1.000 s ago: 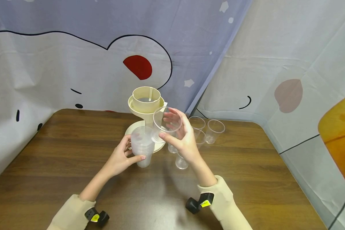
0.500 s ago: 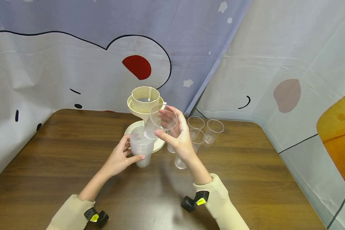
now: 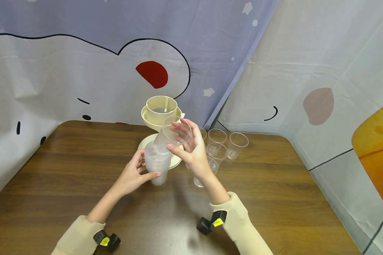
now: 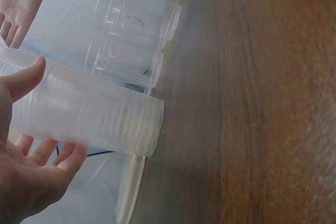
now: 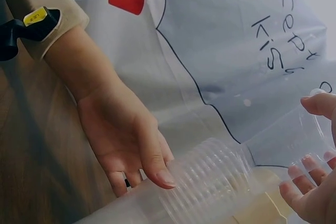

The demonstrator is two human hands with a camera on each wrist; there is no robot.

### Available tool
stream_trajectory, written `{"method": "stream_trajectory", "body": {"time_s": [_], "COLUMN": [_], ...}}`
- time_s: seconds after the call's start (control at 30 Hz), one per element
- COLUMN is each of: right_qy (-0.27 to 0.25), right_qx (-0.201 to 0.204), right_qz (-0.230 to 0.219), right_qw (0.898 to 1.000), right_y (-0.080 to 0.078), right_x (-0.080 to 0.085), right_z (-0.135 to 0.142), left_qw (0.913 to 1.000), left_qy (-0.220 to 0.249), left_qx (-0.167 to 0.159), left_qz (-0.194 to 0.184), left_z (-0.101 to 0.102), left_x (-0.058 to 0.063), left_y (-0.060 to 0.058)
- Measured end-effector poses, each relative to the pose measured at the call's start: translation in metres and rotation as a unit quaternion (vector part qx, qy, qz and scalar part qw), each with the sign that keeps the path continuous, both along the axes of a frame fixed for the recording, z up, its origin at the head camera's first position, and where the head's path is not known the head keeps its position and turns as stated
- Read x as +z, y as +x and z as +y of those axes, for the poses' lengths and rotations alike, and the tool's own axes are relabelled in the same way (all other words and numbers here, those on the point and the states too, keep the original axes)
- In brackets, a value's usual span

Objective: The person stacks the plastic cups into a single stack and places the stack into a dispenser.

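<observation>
My left hand (image 3: 134,175) grips a nested stack of clear plastic cups (image 3: 158,168), thumb on one side and fingers on the other. In the left wrist view the stack (image 4: 100,111) has its narrow base at or close to the tabletop; whether they touch I cannot tell. With thumb and fingers, my right hand (image 3: 193,152) holds a single clear plastic cup (image 3: 167,140) tilted, its bottom at the mouth of the stack. The right wrist view has this cup (image 5: 286,135) in line with the stack (image 5: 205,182); how far it sits inside is hard to see.
Several clear cups (image 3: 237,147) stand upright in a group right of the hands, partly hidden by the right arm. Behind the hands, a cream funnel-shaped holder (image 3: 161,115) rises from a pale round plate (image 3: 175,162). A printed curtain (image 3: 115,81) hangs behind the table.
My right hand has moved left with the single cup, bringing its bottom from beside the stack to the stack's mouth, and the cup tilts more. My left hand and the stack stay put.
</observation>
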State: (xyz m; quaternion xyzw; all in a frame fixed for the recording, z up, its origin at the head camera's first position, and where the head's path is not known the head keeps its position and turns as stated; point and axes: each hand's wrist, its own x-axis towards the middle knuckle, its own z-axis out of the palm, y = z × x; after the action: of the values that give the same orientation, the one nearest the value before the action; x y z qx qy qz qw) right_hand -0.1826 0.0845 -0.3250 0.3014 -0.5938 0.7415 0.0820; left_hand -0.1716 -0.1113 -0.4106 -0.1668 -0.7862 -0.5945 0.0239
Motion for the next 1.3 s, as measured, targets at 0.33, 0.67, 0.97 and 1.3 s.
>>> {"method": "stream_trajectory", "body": {"time_s": [0.33, 0.67, 0.97, 1.3], "right_qy": [0.012, 0.048, 0.07, 0.082], "right_qx": [0.003, -0.024, -0.039, -0.028], "right_qz": [0.012, -0.01, -0.014, -0.024], "right_qw": [1.0, 0.999, 0.997, 0.996], "right_y": [-0.003, -0.005, -0.006, -0.007], "right_x": [0.0, -0.004, -0.006, -0.01], "right_z": [-0.004, -0.007, -0.01, -0.012], "left_qw": [1.0, 1.0, 1.0, 0.9999], "left_qy": [0.003, 0.008, 0.007, 0.01], "left_qx": [-0.001, 0.0, -0.001, -0.002], "left_qz": [0.0, -0.004, -0.005, -0.001], "left_z": [0.001, 0.004, 0.003, 0.002], "left_x": [0.001, 0.001, 0.001, 0.0], "left_y": [-0.002, -0.002, -0.004, -0.004]}}
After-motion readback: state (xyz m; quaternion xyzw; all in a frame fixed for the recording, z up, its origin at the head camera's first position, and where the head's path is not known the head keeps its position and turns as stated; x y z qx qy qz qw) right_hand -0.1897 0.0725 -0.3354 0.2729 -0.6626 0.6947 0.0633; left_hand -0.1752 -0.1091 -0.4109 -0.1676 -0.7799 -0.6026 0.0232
